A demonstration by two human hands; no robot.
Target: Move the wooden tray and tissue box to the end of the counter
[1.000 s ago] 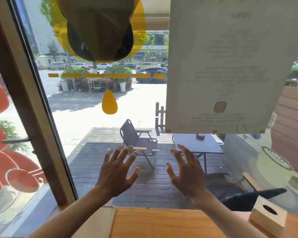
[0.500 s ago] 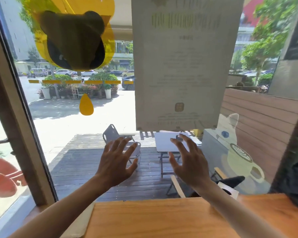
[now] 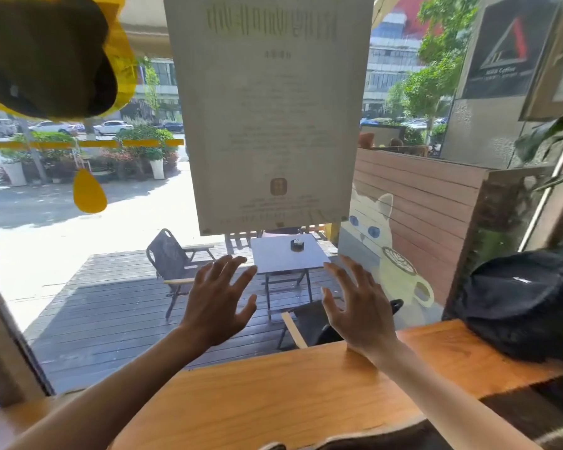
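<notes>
My left hand (image 3: pixel 218 300) and my right hand (image 3: pixel 358 306) are raised side by side in front of the window, fingers spread, holding nothing. Below them runs the wooden counter (image 3: pixel 273 391). The tissue box does not show in the head view; my right hand and forearm cover the spot where it last appeared. No wooden tray is visible.
A black bag (image 3: pixel 517 303) lies on the counter at the right end, beside plant leaves (image 3: pixel 546 134). A large paper sheet (image 3: pixel 270 108) hangs on the glass ahead. The window frame (image 3: pixel 4 352) stands at the left. Outside are a folding chair and a small table.
The view has swung to the right: the black bag came into sight and the tissue box slipped behind my right hand. Both hands stay raised and spread.
</notes>
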